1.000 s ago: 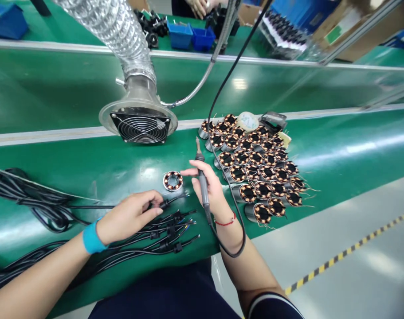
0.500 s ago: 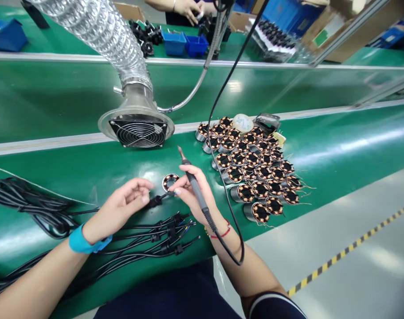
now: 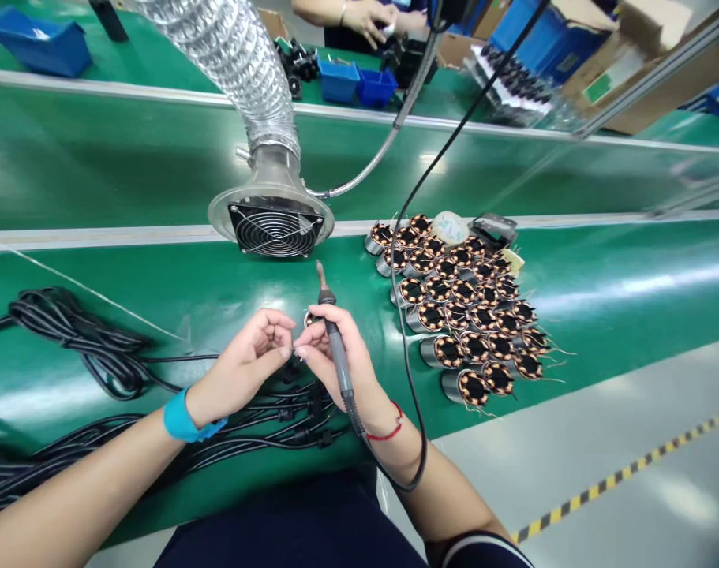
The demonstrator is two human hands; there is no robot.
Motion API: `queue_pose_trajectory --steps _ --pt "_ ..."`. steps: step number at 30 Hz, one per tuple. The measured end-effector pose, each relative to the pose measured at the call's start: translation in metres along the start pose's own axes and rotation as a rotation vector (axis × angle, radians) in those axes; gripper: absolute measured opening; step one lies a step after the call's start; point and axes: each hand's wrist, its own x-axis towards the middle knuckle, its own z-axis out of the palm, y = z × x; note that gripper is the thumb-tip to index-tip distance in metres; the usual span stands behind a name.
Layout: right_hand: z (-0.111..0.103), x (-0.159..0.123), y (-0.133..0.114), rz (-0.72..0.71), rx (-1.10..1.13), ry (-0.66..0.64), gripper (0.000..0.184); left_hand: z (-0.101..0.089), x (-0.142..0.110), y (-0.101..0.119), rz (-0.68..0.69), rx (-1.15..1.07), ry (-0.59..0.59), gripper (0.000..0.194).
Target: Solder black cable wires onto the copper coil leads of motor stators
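My right hand (image 3: 335, 359) grips a grey soldering iron (image 3: 334, 339), its thin tip (image 3: 320, 276) pointing away from me. My left hand (image 3: 246, 364) has its fingertips pinched on the end of a black cable (image 3: 291, 371), close to my right fingers. The pinched end is mostly hidden by the fingers. Just beyond both hands, a small copper-wound motor stator ring (image 3: 308, 319) lies on the green belt, mostly hidden behind my right hand. Several more black cables with inline connectors (image 3: 293, 412) lie under my wrists.
A coiled black cable bundle (image 3: 80, 343) lies at left. Several wound stators (image 3: 459, 312) stand grouped at right. Beyond them are a fume extractor fan (image 3: 275, 230) with a silver duct (image 3: 234, 63), blue bins (image 3: 338, 81), and a co-worker's hands (image 3: 365, 20).
My hands have come together, and my left fingers have closed on the cable end. The iron now stands more upright. The stator ring is now mostly covered, and the whole view has shifted slightly.
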Motion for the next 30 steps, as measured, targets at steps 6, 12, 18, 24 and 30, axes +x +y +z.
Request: queue_pose_trajectory --steps 6,12,18,24,30 --pt "0.012 -0.002 -0.007 -0.207 -0.151 0.066 0.035 -0.013 -0.001 0.01 -0.101 0.128 -0.295 0.024" --pt "0.017 -0.006 -0.007 -0.278 -0.179 0.136 0.036 -0.01 -0.003 0.015 -0.157 -0.006 -0.218 0.023" --pt "-0.01 0.001 0.006 -0.11 -0.591 0.201 0.04 -0.009 0.007 0.013 -0.102 0.279 0.015 0.017" --pt "-0.019 0.004 0.018 0.044 -0.677 0.136 0.045 -0.011 0.015 0.002 -0.147 0.3 0.058 0.015" --pt "-0.017 -0.007 0.007 -0.127 -0.564 0.211 0.049 -0.012 0.014 -0.001 -0.084 0.348 0.096 0.017"
